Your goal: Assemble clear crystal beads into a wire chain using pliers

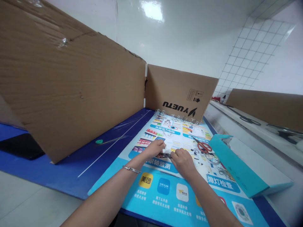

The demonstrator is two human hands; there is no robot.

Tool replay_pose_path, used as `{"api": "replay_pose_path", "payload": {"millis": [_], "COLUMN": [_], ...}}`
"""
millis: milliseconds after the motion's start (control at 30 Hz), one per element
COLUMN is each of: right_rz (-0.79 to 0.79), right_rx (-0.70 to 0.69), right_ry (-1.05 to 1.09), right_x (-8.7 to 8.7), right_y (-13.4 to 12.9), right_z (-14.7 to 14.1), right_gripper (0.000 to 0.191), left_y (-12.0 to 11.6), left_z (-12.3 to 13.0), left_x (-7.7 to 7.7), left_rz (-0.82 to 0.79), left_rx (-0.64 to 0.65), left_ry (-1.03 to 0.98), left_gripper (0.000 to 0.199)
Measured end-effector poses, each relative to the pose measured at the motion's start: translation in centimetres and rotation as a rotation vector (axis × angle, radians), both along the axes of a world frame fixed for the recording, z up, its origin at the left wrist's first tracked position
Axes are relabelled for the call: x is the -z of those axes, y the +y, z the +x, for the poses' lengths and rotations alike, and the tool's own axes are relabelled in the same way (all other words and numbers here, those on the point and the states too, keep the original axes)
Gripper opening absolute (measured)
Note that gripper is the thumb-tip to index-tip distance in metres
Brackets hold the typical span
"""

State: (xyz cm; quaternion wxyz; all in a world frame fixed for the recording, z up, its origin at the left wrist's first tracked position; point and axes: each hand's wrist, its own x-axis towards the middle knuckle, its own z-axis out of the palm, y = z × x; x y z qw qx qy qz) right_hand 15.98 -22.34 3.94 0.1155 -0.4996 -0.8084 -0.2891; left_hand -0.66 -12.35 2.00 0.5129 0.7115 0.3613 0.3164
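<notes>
My left hand [155, 148], with a silver bangle [131, 169] on its wrist, is closed in a pinch over the printed mat [132, 186]. Close to its right, my right hand [182, 160] is closed too, fingertips bent inward. Between them is a small, dark, thin piece [167, 155] that both hands seem to grip; its kind is too small to make out. Just beyond the hands lie some tiny clear, wiry bits [168, 135]. Scissors with orange-red handles [204, 147] rest to the right of my right hand.
Cardboard panels [78, 78] wall the left and back [180, 91]. More wiry clear bits [177, 118] line the back edge. At right stands a teal folder-like box [239, 167]. A green piece [99, 142], a thin metal tool [111, 141] and a black flat object [22, 146] lie left.
</notes>
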Motion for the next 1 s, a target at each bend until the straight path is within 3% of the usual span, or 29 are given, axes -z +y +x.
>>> {"api": "replay_pose_path", "payload": {"millis": [500, 1000], "right_rz": [0.038, 0.073], "right_rx": [0.043, 0.023], "right_ry": [-0.028, -0.074], "right_x": [-0.92, -0.34], "right_y": [-0.4, -0.05], "right_z": [-0.22, -0.31], "right_gripper": [0.017, 0.013], "left_y": [0.5, 0.07], "left_z": [-0.01, 0.08], "left_x": [0.64, 0.32], "left_rz": [-0.054, -0.04], "left_rx": [0.031, 0.032], "left_ry": [-0.016, 0.013], "left_gripper": [0.027, 0.025]}}
